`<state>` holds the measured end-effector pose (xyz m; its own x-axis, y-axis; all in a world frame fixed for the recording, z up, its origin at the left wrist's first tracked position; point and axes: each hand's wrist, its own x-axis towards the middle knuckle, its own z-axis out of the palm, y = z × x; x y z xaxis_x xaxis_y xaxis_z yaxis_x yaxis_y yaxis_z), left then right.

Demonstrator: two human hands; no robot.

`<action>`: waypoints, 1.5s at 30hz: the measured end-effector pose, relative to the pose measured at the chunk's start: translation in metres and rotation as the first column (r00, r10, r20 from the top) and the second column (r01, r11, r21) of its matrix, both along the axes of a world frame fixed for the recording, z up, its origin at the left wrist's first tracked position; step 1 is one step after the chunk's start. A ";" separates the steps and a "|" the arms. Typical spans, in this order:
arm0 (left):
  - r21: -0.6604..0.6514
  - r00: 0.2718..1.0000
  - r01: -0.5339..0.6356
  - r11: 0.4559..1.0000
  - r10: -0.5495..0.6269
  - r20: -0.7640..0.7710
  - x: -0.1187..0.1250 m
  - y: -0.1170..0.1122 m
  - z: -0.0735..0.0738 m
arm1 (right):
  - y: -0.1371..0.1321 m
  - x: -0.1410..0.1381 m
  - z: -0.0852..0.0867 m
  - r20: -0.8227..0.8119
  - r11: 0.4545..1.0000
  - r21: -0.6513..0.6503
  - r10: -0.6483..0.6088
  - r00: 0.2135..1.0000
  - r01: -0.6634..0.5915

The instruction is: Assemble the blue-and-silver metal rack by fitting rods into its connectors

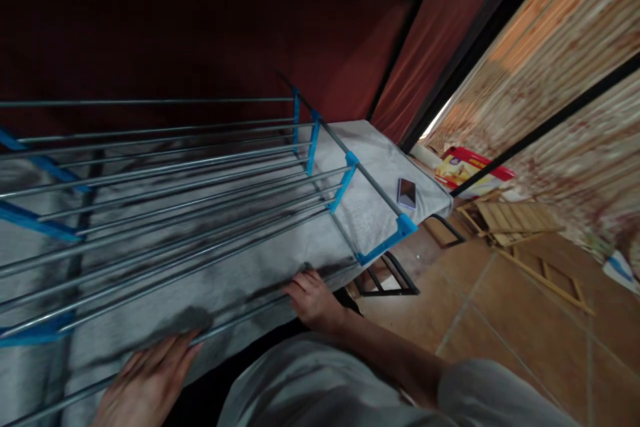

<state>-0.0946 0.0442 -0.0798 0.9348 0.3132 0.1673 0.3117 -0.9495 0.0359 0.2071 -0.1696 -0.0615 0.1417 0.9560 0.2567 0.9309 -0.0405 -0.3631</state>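
A rack bar (245, 317) is held by the left hand (147, 379), fingers bent. The right hand (315, 300) is curled round it.

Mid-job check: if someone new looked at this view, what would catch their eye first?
Probably the big metal drying rack with bright blue brackets, spread over the grey cover, with the left hand and right hand on its near rod. Next, the dark phone lying on the cover past the rack's right end, and the red-and-yellow package beyond it.
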 end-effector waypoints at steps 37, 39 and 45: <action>-0.215 0.993 -0.063 0.974 0.041 -0.107 0.013 -0.030 0.002 | -0.021 0.007 -0.010 -0.004 0.999 -0.023 0.046 0.999 -0.046; -0.218 0.991 -0.082 0.973 0.057 -0.120 0.013 -0.030 0.001 | -0.020 0.007 -0.010 -0.005 0.999 -0.019 0.048 0.999 -0.048; -0.246 0.982 -0.103 0.964 0.060 -0.177 0.017 -0.033 0.010 | -0.020 0.008 -0.013 -0.036 0.998 -0.026 0.050 0.998 -0.051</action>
<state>-0.0776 0.0112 -0.0702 0.9120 0.4018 -0.0830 0.4101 -0.8869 0.2128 0.2153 -0.1894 -0.0743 0.1014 0.9687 0.2265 0.9185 -0.0037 -0.3953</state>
